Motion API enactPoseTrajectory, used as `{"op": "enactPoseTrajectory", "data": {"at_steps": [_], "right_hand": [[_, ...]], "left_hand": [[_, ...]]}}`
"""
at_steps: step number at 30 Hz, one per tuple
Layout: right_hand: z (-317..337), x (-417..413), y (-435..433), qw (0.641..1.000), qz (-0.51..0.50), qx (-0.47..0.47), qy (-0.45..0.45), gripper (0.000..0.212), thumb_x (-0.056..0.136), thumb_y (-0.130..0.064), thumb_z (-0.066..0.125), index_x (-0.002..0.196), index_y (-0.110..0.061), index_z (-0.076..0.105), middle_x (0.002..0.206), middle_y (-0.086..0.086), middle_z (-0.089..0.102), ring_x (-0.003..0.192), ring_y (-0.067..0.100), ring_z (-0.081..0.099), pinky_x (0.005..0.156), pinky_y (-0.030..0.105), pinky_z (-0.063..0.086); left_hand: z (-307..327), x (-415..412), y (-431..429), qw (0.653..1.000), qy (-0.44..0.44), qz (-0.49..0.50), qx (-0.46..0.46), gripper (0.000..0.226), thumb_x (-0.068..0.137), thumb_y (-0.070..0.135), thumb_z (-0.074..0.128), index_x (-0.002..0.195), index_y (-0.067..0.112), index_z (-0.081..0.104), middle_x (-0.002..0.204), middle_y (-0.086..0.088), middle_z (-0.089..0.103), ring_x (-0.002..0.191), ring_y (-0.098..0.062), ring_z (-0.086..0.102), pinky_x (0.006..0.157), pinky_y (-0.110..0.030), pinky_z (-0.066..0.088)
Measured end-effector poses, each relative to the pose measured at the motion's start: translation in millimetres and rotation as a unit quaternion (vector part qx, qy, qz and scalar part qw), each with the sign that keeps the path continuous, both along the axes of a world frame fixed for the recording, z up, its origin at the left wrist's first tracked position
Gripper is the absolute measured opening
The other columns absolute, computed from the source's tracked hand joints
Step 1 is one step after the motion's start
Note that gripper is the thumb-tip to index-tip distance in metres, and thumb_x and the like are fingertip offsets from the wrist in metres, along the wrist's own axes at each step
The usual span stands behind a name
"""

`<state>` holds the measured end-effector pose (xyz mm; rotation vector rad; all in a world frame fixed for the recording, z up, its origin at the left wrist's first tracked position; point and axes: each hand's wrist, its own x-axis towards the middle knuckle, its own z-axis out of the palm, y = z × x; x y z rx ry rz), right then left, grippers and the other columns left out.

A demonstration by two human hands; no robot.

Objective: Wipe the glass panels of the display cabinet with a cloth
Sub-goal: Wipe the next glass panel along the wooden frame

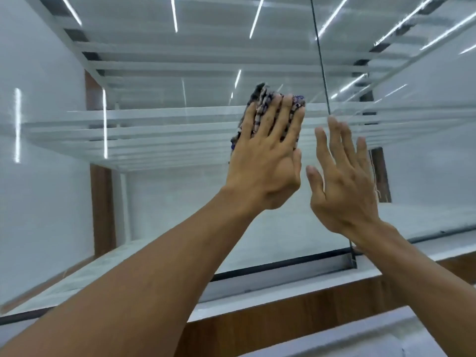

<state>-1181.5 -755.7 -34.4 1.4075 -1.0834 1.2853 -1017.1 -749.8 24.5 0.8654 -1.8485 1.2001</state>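
A patterned blue-and-white cloth lies flat against the left glass panel of the display cabinet. My left hand presses it to the glass with straight, spread fingers. My right hand is held up just to the right, fingers straight, at the dark vertical edge where the left panel meets the right glass panel. Whether its palm touches the glass I cannot tell. It holds nothing.
Behind the glass run several glass shelves with bright light strips reflected above. A black bottom track carries the panels over a white ledge and a wood-grain front. Brown wooden uprights stand inside at left and right.
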Motion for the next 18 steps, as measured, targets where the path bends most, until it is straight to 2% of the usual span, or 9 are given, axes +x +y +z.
{"op": "enactPoseTrajectory", "data": {"at_steps": [4,7,11,14,18], "right_hand": [[-9.1,-13.4,-1.1,0.995,0.088,-0.022,-0.046,0.061,0.104,-0.018,0.027,0.160,-0.001,0.011,0.170,0.014,0.008,0.158,0.019,0.004,0.130,0.036,0.000],[-21.5,-22.8,0.6,0.992,0.107,-0.017,-0.060,0.061,0.101,-0.018,0.025,0.159,0.000,0.015,0.169,0.014,0.013,0.158,0.019,0.007,0.129,0.034,0.001],[-32.7,-19.8,3.9,0.997,0.050,-0.001,-0.057,0.065,0.099,-0.019,0.030,0.159,0.001,0.013,0.169,0.017,0.009,0.158,0.025,0.004,0.130,0.043,0.000],[-32.3,1.6,5.5,0.999,0.017,0.002,-0.029,0.065,0.100,-0.021,0.029,0.158,0.003,0.014,0.168,0.019,0.010,0.158,0.030,0.004,0.129,0.050,0.000],[-25.0,46.1,3.7,0.998,0.056,0.010,0.003,0.064,0.099,-0.022,0.027,0.157,0.003,0.015,0.168,0.019,0.012,0.158,0.030,0.006,0.128,0.055,0.004]], "left_hand": [[-12.5,-42.6,-3.7,0.999,-0.036,0.000,-0.002,0.066,0.107,0.036,0.017,0.164,0.011,-0.007,0.173,-0.010,-0.011,0.159,-0.024,-0.015,0.128,-0.052,-0.010],[-29.9,-51.1,-3.6,0.997,-0.072,-0.004,-0.001,0.066,0.108,0.039,0.013,0.164,0.010,-0.009,0.172,-0.010,-0.014,0.159,-0.024,-0.017,0.128,-0.052,-0.009],[-51.8,-33.1,-1.9,0.994,-0.105,-0.012,0.004,0.065,0.109,0.042,0.012,0.165,0.014,-0.008,0.172,-0.008,-0.015,0.158,-0.021,-0.019,0.128,-0.050,-0.009],[-62.1,-6.8,-2.2,0.996,-0.090,-0.022,-0.007,0.064,0.109,0.041,0.017,0.165,0.015,-0.001,0.173,-0.008,-0.009,0.159,-0.021,-0.015,0.129,-0.050,-0.005],[-67.8,36.9,0.2,0.998,-0.050,-0.017,-0.025,0.064,0.109,0.040,0.019,0.166,0.014,0.004,0.173,-0.010,-0.004,0.160,-0.023,-0.009,0.130,-0.051,0.002]]}}
